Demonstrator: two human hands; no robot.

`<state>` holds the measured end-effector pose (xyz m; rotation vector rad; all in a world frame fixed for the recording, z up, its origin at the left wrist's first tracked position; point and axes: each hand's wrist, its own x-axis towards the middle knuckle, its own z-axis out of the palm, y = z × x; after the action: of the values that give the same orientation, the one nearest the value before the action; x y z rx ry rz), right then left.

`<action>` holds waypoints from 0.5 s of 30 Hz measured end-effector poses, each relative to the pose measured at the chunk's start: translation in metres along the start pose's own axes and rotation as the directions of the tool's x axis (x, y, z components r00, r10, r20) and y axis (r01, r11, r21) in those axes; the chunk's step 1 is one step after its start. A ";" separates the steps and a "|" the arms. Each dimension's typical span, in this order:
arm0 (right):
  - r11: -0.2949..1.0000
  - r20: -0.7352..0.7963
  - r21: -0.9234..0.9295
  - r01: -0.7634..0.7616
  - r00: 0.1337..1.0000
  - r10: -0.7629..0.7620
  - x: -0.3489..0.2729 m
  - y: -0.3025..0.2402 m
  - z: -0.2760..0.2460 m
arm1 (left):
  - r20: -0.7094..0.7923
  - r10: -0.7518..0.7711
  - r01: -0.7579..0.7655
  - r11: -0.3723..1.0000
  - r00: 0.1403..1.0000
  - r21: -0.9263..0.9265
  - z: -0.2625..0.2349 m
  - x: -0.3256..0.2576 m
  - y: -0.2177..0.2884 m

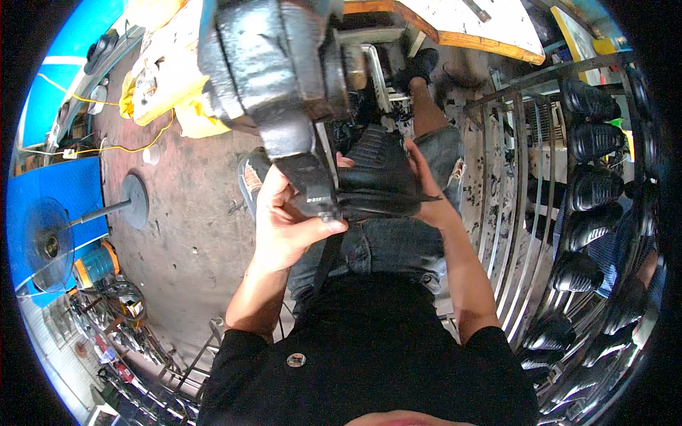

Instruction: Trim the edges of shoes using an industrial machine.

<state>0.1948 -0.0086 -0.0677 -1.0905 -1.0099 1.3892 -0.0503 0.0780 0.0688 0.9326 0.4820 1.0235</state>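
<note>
A black shoe (380, 167) with a ridged upper is held between my two hands above my lap, under the head of a large dark machine (277, 71). My left hand (280, 227) is closed at the shoe's left side, its thumb stretched along the near edge. The narrow lower end (309, 188) of the machine stands in front of it and hides some fingers. On the shoe's other side, my right hand (430, 181) is wrapped round it, fingers along the far side. A thin dark strip sticks out by the right wrist. The machine hides the shoe's left end.
To the right, a metal rack (511, 206) carries several black shoes (597, 186). A fan (53, 245) stands at left near a round base (135, 200). A yellow cord (142, 148) crosses the floor by yellow bags (192, 106). A wood-edged table (490, 42) is ahead.
</note>
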 end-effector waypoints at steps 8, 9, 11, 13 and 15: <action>0.940 -0.152 -0.340 -0.030 0.988 -0.024 -0.007 -0.088 -0.064 | -0.034 0.061 -0.065 0.989 0.998 -0.130 0.000 -0.002 -0.016; 0.940 -0.172 -0.341 -0.030 0.985 -0.031 -0.006 -0.102 -0.068 | -0.085 0.007 -0.021 0.986 0.996 -0.167 0.001 -0.003 -0.014; 0.911 -0.114 -0.407 0.057 0.987 -0.113 -0.003 -0.129 -0.069 | -0.138 -0.045 0.015 0.977 0.989 -0.211 0.000 -0.008 -0.015; 0.889 -0.161 -0.446 0.100 0.968 -0.190 0.001 -0.144 -0.063 | -0.229 -0.026 0.005 0.995 0.973 -0.096 -0.007 -0.016 -0.018; 0.872 -0.120 -0.471 0.133 0.970 -0.213 -0.002 -0.159 -0.064 | -0.236 -0.012 -0.010 0.996 0.972 -0.090 -0.011 -0.019 -0.020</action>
<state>0.2934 0.0044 0.0720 -1.3992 -1.3158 0.9104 -0.0567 0.0621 0.0449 0.7330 0.6295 1.1527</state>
